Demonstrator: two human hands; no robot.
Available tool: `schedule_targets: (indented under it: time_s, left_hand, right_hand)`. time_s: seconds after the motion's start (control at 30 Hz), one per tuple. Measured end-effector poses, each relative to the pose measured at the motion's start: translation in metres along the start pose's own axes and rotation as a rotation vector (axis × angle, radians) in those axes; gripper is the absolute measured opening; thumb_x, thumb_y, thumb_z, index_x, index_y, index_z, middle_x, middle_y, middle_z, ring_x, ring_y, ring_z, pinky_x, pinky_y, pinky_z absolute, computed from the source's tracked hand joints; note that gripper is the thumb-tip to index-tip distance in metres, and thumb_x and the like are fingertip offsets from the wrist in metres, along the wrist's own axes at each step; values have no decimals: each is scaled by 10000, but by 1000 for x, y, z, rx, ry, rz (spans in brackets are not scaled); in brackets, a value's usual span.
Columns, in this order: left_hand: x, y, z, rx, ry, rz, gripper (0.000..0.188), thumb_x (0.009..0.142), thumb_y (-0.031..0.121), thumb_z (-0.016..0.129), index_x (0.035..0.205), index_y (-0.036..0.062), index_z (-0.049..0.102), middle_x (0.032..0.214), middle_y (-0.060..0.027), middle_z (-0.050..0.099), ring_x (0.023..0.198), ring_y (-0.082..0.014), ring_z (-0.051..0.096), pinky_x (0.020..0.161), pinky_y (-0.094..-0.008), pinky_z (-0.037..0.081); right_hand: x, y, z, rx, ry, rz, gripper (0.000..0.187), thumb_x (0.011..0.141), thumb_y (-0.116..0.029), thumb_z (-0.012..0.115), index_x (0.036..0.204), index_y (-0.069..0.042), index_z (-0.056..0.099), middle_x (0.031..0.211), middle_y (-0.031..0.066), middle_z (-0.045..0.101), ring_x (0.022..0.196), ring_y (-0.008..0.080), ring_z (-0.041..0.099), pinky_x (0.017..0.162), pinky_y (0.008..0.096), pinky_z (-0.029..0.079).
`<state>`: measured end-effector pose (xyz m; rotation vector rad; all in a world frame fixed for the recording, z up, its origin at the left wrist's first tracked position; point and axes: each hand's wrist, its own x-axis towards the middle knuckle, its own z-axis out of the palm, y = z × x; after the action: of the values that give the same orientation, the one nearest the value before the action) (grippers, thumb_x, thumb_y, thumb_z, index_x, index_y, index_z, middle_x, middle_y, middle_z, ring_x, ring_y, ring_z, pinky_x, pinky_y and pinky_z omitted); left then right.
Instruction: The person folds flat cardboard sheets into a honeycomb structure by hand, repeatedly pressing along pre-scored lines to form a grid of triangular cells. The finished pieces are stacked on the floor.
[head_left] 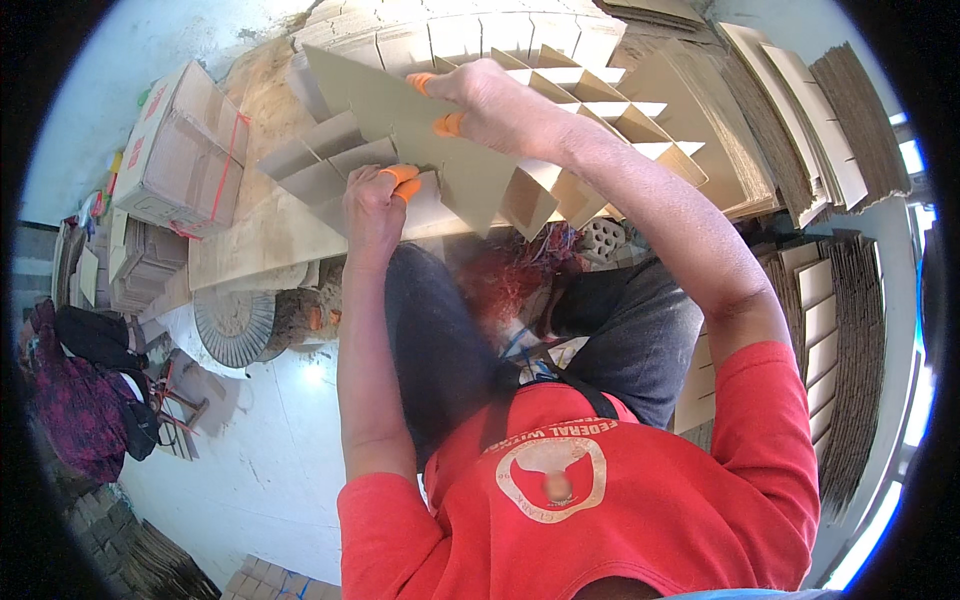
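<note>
At my remote view, a worktable (230,255) fills ten to one o'clock. A cardboard divider grid (635,125) stands at one; the cardboard sheet (400,125) slants at eleven, its long axis running ten to four. The right hand (485,95), nearer the grid, spreads fingertips against the sheet; the left hand's (372,205) nearly meet below. I can't tell whether either pinches.

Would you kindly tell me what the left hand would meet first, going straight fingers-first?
The left hand would probably meet the cardboard divider panel to its right, though depth is unclear.
</note>
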<state>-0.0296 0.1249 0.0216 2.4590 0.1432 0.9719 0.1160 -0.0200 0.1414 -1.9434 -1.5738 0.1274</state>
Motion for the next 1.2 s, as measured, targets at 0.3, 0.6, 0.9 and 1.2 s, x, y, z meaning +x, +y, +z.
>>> schedule_targets:
  time_s: [0.3, 0.6, 0.9, 1.2]
  left_hand:
    - [2, -12, 7, -32, 0, -18, 138, 696, 20, 725, 832, 42, 717, 799, -125, 674, 792, -320, 599, 764, -409, 475]
    - [6, -8, 5, 12, -86, -62, 240, 687, 40, 749, 926, 56, 736, 886, -140, 698, 853, -306, 655, 770, -384, 514]
    - [-3, 15, -8, 6, -55, -124, 482, 689, 63, 806, 1155, 79, 684, 1081, -114, 674, 1044, -278, 589, 903, -384, 468]
    - [-14, -5, -22, 166, -13, -124, 537, 672, 72, 824, 1186, 62, 667, 1104, -106, 663, 1078, -270, 572, 956, -381, 428]
  right_hand:
    - [27, -12, 21, -78, -286, 47, 364, 790, 43, 631, 1147, 77, 568, 1046, 249, 626, 981, 393, 617, 812, 408, 519]
    - [-19, -9, 36, -286, -409, 33, 179, 831, -64, 599, 970, 40, 645, 901, 198, 682, 893, 338, 683, 687, 406, 548]
    - [-205, 132, -96, -858, 626, 408, 374, 823, -110, 581, 1197, -108, 583, 1113, 113, 627, 1059, 299, 588, 853, 400, 528]
    - [-320, 203, -122, -970, 286, 754, 485, 786, -297, 744, 1155, -56, 542, 1110, 166, 609, 1066, 354, 572, 841, 459, 496]
